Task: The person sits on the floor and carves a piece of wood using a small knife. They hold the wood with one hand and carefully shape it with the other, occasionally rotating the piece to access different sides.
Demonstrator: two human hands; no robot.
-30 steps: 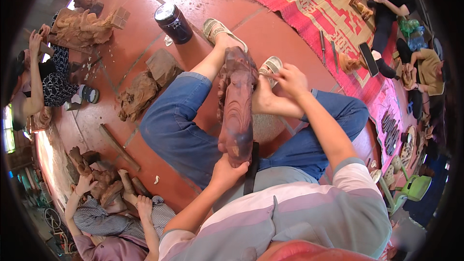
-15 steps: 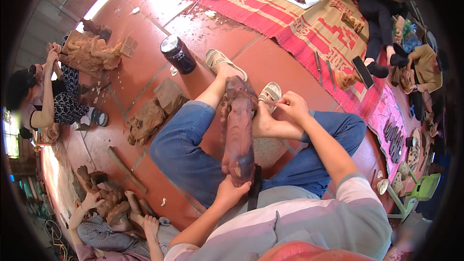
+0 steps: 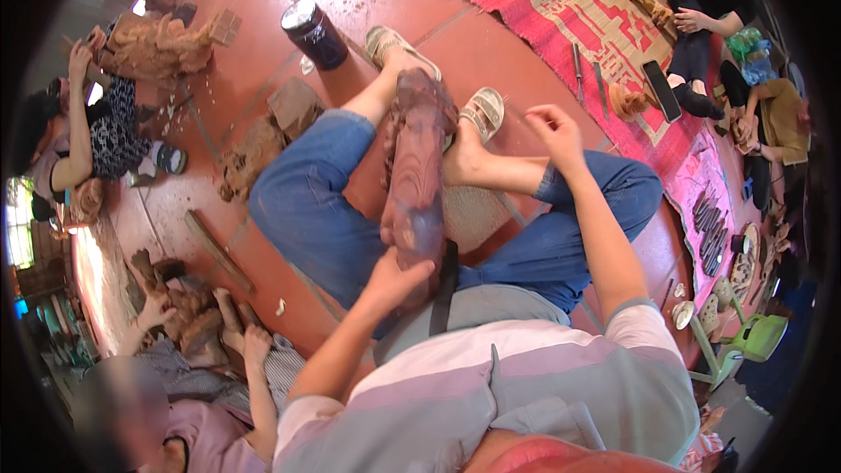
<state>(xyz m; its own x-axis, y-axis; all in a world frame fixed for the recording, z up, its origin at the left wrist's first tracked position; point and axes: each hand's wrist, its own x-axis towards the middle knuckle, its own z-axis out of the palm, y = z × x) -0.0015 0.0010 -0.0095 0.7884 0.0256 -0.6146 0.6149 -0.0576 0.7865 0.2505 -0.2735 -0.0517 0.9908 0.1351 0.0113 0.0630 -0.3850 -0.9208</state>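
A long reddish-brown wood carving [image 3: 416, 158] with a wavy-grooved surface slants between my legs, its near end at my lap. My left hand [image 3: 399, 285] is wrapped round that near end, thumb lying across the top. Apart from the carving, my right hand [image 3: 558, 134] is raised above my right shin. Its fingers are bent together in a pinch; whatever they hold, if anything, is too thin and blurred to name. Beyond the carving's far end are my feet in beige sandals [image 3: 484, 114].
A dark lidded canister [image 3: 315, 35] stands ahead, left of my left foot. Rough wood pieces [image 3: 254, 158] and a wooden bar [image 3: 219, 251] lie on the tiles at left. People with carvings sit at left and right. A red patterned mat [image 3: 561, 26] spreads ahead right; a green chair [image 3: 758, 337] stands at right.
My right hand has risen away from my right foot, up and to the right. The carving has tilted and come nearer my body, with my left hand further up it. The view has shifted.
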